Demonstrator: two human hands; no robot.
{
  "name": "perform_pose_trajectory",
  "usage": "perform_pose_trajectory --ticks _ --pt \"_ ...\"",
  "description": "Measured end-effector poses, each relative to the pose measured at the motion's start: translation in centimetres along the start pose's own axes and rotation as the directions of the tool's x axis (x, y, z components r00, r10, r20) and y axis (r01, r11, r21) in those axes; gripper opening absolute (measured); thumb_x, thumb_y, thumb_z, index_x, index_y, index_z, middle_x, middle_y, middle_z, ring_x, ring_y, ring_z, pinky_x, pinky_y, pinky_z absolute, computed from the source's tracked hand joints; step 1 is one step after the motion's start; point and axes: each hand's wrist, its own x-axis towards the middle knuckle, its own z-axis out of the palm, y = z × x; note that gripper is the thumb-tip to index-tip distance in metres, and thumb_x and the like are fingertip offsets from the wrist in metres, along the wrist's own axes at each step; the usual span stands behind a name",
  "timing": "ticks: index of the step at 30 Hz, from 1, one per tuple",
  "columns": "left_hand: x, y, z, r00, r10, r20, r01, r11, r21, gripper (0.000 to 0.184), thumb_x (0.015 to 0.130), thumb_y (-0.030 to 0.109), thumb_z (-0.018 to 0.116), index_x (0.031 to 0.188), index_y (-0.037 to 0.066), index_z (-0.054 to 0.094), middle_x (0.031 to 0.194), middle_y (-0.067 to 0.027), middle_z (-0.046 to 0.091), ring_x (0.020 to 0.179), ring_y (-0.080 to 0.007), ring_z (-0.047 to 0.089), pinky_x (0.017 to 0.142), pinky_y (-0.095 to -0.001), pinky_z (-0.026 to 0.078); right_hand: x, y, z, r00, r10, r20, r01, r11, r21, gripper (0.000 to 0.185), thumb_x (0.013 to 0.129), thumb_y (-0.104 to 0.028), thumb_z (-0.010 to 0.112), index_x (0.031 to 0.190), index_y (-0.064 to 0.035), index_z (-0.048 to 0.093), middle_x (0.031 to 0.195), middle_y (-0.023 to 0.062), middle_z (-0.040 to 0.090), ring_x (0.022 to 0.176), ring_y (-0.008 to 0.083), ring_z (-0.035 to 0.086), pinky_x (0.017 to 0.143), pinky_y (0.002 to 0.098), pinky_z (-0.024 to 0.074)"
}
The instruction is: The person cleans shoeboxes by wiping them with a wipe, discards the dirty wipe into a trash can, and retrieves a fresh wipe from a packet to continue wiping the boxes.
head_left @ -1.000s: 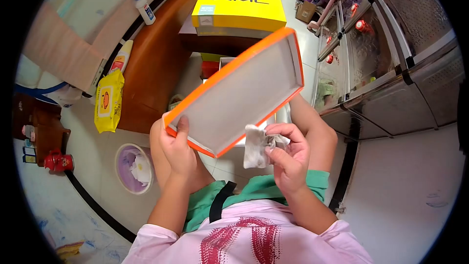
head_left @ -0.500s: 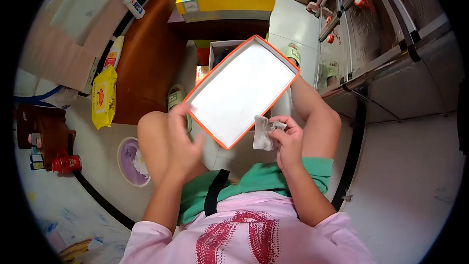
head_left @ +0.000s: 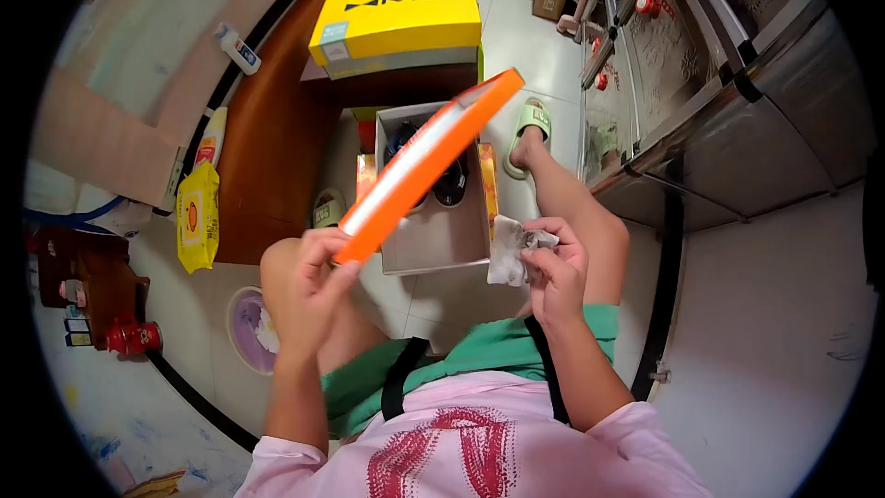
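Observation:
My left hand (head_left: 318,290) pinches the near left corner of an orange box lid (head_left: 433,171), which is tilted so its outer side wall faces me and a strip of its white inside shows. Crumpled in the fingers of my right hand (head_left: 560,272) is a greyish wet wipe (head_left: 508,254), a flap of it hanging to the left. Below the lid stands an open grey shoebox (head_left: 433,254) with dark, shiny shoes (head_left: 451,186) inside, partly covered by the lid.
A closed yellow shoebox (head_left: 396,14) rests on a brown bench beyond. To the left lie a yellow wipes pack (head_left: 197,217) and a white bottle (head_left: 239,50); a purple bin (head_left: 251,332) stands on the floor. Glass-fronted cabinet doors (head_left: 678,65) line the right.
The lid has turned from showing its white inside to standing nearly edge-on, uncovering the shoebox beneath. My left hand has closed on its corner; my right still holds the wipe.

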Motion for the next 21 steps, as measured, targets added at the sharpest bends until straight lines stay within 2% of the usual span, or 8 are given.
perform_pose_trajectory --ticks 5,9,12,14,15,17,18,21 --pt "0.7 1.1 -5.7 0.993 -0.111 0.039 0.117 0.957 -0.265 0.018 0.086 0.013 0.067 0.098 0.000 0.066 0.112 -0.0053 0.054 0.105 -0.0152 0.052 0.096 -0.0297 0.038 -0.8 -1.5 1.3 0.975 -0.154 0.158 0.169 0.982 -0.085 0.032 0.076 0.007 0.062 0.107 0.0025 0.061 0.103 0.0069 0.063 0.088 0.0104 0.058 0.079 0.0228 0.0470" --pt "0.5 0.2 -7.4 0.973 -0.173 0.152 0.221 0.885 -0.410 0.019 0.087 0.015 0.069 0.097 -0.001 0.066 0.112 -0.0051 0.054 0.104 -0.0142 0.051 0.095 -0.0296 0.038 -1.2 -2.5 2.6 0.932 -0.269 0.242 0.316 0.931 -0.185 0.044 0.080 0.002 0.063 0.124 0.0020 0.059 0.109 0.0067 0.061 0.095 0.0122 0.059 0.088 0.0248 0.0461" --pt "0.6 -0.7 -7.7 0.966 -0.167 0.199 0.235 0.887 -0.397 0.020 0.087 0.016 0.070 0.096 -0.001 0.066 0.111 -0.0048 0.054 0.102 -0.0135 0.052 0.094 -0.0285 0.039 -0.4 -2.6 3.3 0.906 -0.262 0.332 0.344 0.913 -0.218 0.057 0.079 0.003 0.061 0.136 0.0006 0.054 0.110 0.0074 0.060 0.096 0.0123 0.058 0.089 0.0253 0.0461" --pt "0.9 -1.1 -7.9 0.959 -0.168 0.228 0.248 0.888 -0.388 0.020 0.087 0.016 0.070 0.096 -0.001 0.066 0.110 -0.0046 0.055 0.101 -0.0134 0.052 0.093 -0.0280 0.039 0.5 -1.8 3.5 0.841 -0.311 0.443 0.512 0.721 -0.467 0.068 0.074 0.005 0.059 0.142 -0.0003 0.049 0.102 0.0089 0.061 0.090 0.0138 0.059 0.084 0.0259 0.0489" --pt "1.2 -1.2 -8.1 0.953 -0.182 0.241 0.265 0.887 -0.378 0.020 0.087 0.017 0.070 0.095 -0.001 0.065 0.108 -0.0045 0.055 0.100 -0.0133 0.052 0.092 -0.0275 0.039 0.6 -1.8 3.8 0.842 -0.310 0.442 0.512 0.719 -0.470 0.068 0.074 0.005 0.059 0.142 -0.0003 0.049 0.102 0.0089 0.061 0.090 0.0138 0.059 0.084 0.0259 0.0489" --pt "1.6 -1.2 -8.4 0.947 -0.199 0.253 0.285 0.885 -0.369 0.020 0.087 0.017 0.071 0.094 -0.001 0.065 0.106 -0.0043 0.055 0.098 -0.0132 0.052 0.091 -0.0271 0.039 0.5 -1.8 4.5 0.800 -0.380 0.463 0.597 0.573 -0.561 0.074 0.070 0.006 0.057 0.143 -0.0001 0.048 0.094 0.0110 0.062 0.082 0.0169 0.062 0.078 0.0277 0.0523" --pt "1.8 -1.0 -8.6 0.943 -0.208 0.259 0.288 0.901 -0.325 0.020 0.086 0.017 0.071 0.093 -0.001 0.065 0.105 -0.0042 0.056 0.098 -0.0132 0.052 0.090 -0.0269 0.039 0.6 -1.5 4.6 0.763 -0.447 0.468 0.647 0.521 -0.557 0.077 0.069 0.006 0.057 0.144 -0.0005 0.046 0.087 0.0118 0.063 0.076 0.0198 0.063 0.074 0.0290 0.0538" --pt "2.1 0.3 -9.1 0.938 -0.232 0.258 0.296 0.922 -0.247 0.021 0.085 0.018 0.072 0.089 -0.001 0.064 0.103 -0.0042 0.056 0.096 -0.0133 0.052 0.089 -0.0266 0.039 0.4 -1.3 4.3 0.708 -0.540 0.455 0.703 0.475 -0.530 0.079 0.068 0.006 0.056 0.146 -0.0005 0.044 0.088 0.0130 0.064 0.078 0.0211 0.065 0.075 0.0302 0.0541"
